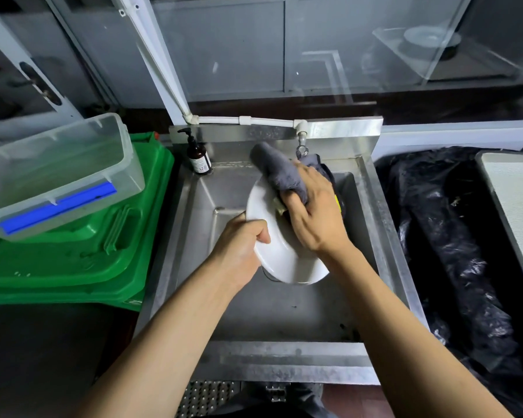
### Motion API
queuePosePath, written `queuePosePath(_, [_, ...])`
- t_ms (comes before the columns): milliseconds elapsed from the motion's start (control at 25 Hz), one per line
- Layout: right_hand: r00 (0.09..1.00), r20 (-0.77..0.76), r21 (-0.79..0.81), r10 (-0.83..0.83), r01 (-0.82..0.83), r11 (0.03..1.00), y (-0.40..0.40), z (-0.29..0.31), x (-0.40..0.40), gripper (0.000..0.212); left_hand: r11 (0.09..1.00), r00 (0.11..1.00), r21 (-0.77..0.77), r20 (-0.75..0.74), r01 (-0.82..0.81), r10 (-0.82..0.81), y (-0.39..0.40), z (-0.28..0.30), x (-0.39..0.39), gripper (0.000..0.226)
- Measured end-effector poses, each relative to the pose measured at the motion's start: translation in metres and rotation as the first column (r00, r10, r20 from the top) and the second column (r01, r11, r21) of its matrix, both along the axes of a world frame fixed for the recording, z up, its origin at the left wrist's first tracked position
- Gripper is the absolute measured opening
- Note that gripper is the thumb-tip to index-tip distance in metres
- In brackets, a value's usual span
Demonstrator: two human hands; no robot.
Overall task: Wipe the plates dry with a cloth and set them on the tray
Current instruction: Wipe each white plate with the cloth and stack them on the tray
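Observation:
A white plate [280, 254] is held tilted over the steel sink [191, 236]. My left hand [242, 241] grips its left rim, thumb curled over the edge. My right hand [313, 212] holds a grey cloth [280, 170] against the plate's upper face, fingers curled into the fabric. The cloth's loose end sticks up toward the tap [302, 144]. A clear plastic tray [58, 173] with a blue strip sits at the left on a green bin lid [73, 260].
A brown pump bottle [198, 156] stands at the sink's back left corner. A bin lined with a black bag [453, 236] is to the right of the sink. A pale panel [517, 200] lies at the far right.

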State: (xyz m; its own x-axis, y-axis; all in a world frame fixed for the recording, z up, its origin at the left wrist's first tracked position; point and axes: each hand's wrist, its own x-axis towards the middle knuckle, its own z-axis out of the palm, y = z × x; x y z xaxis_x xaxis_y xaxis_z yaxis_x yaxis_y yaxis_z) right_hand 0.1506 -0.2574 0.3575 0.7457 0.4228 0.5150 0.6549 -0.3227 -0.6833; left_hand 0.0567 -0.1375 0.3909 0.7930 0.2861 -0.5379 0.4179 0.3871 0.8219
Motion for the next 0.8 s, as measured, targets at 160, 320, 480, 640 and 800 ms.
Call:
queuePosePath(160, [0.929,-0.323,0.043,-0.181,0.205,0.978,-0.014,-0.018,0.008,0.019,0.997,0.998,-0.027,0.007,-0.066,0.066,0.003,-0.002,0.0,0.032])
queuePosePath(320, [0.845,-0.486,0.06,-0.225,0.288,0.956,-0.026,-0.038,-0.008,0.009,0.986,0.987,-0.067,0.042,-0.151,0.154,0.012,-0.006,0.009,0.043])
queuePosePath(480, [0.913,-0.391,0.086,-0.116,0.162,0.983,-0.017,-0.06,-0.057,0.048,0.969,0.97,-0.069,0.041,-0.236,0.239,0.016,-0.008,0.021,0.046])
queuePosePath(640, [0.981,-0.19,0.091,-0.049,0.067,0.994,-0.002,-0.064,-0.091,0.057,0.956,0.961,-0.103,0.011,-0.274,0.277,0.015,-0.01,0.025,0.035])
queuePosePath(800, [0.996,0.069,-0.006,0.054,-0.054,0.999,-0.001,-0.065,-0.097,0.063,0.927,0.94,-0.158,-0.036,-0.341,0.34,0.017,-0.008,0.03,0.013])
